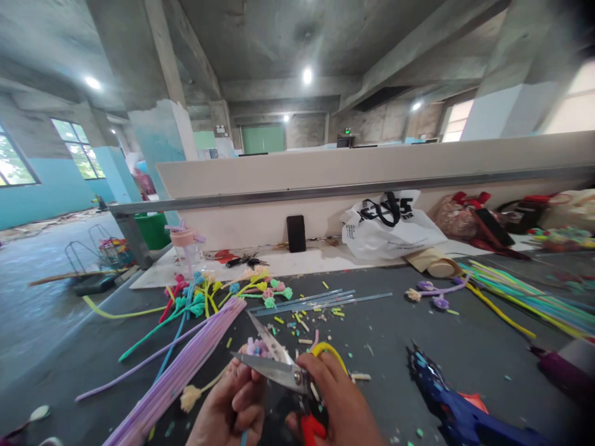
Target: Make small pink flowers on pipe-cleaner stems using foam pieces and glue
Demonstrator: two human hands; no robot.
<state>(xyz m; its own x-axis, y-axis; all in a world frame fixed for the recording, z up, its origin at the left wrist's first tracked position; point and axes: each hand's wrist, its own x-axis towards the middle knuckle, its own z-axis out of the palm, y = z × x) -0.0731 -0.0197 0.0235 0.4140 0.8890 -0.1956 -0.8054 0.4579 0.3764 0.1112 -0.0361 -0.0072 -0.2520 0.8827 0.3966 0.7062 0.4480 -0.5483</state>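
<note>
Closest in: left hand (235,396), fingers curled, tips pinching a small lilac-and-blue flower (256,348). The flower sits just above those fingertips, between the 2 parted blades of the scissors (279,370); whether either blade touches it, cannot tell. Right hand (341,396) wraps the scissors, fingers bent round the yellow and red handles; exact finger placement in the loops partly hidden.

Right of the hands, a blue glue gun (458,409) lies on the dark tabletop (381,371). Left of them, 1 cream flower (189,398) on its stem, then a thick bundle of lilac stems (186,365) lying aslant.

Beyond the scissors: scattered clippings (302,325), yellow, green and pale. Clear strips (325,301) behind these. Heap of coloured flowers (223,290) to the left, some stems trailing toward the near side. Far right, a purple flower cluster (439,297) and a bundle of green, yellow and blue stems (525,294).

Back edge: pink-topped cup (186,248), keys (244,260), black phone (296,234) standing upright against the partition (288,170), white bag (395,232) slumped beside it. Past that, concrete pillars, windows, lit ceiling lamps.
</note>
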